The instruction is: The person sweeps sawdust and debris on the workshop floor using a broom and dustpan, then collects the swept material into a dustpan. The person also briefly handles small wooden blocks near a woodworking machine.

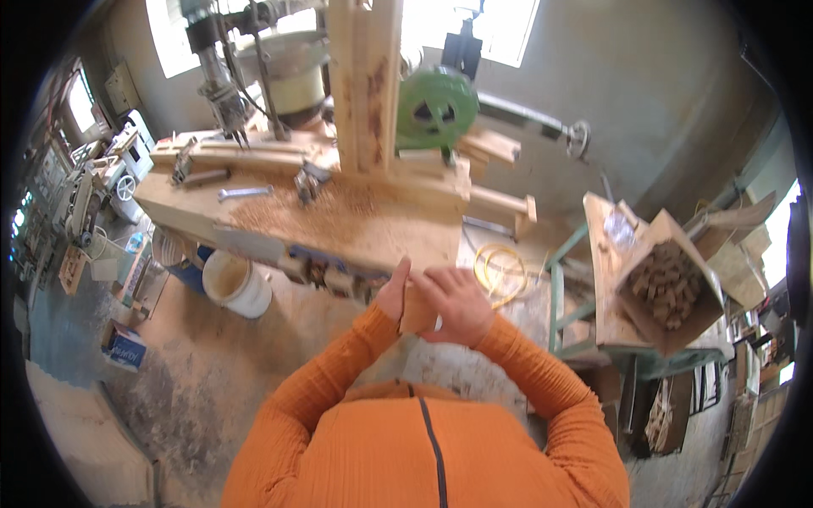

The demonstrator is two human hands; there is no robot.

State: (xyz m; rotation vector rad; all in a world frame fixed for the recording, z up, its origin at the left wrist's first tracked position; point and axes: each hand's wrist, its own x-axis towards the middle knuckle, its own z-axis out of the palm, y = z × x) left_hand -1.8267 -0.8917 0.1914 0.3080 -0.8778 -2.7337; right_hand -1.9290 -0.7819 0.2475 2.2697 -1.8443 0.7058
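Observation:
Both of my hands are together in front of my chest, just off the near edge of a wooden workbench [406,222]. Between them is a small flat piece of light brown wood [417,309]. My left hand [392,294] grips its left side, thumb pointing up. Across its top and right side lie the bent fingers of my right hand [461,306]. My palms and fingers cover part of the piece, so its full shape is hidden.
Sawdust, a wrench [246,193] and a metal clamp [310,179] lie on the bench. Behind stand a wooden post [364,93] and a green round machine housing [436,108]. A box of small wood blocks [669,284] is at right, a white bucket [237,284] at left, a yellow hose [501,275] on the floor.

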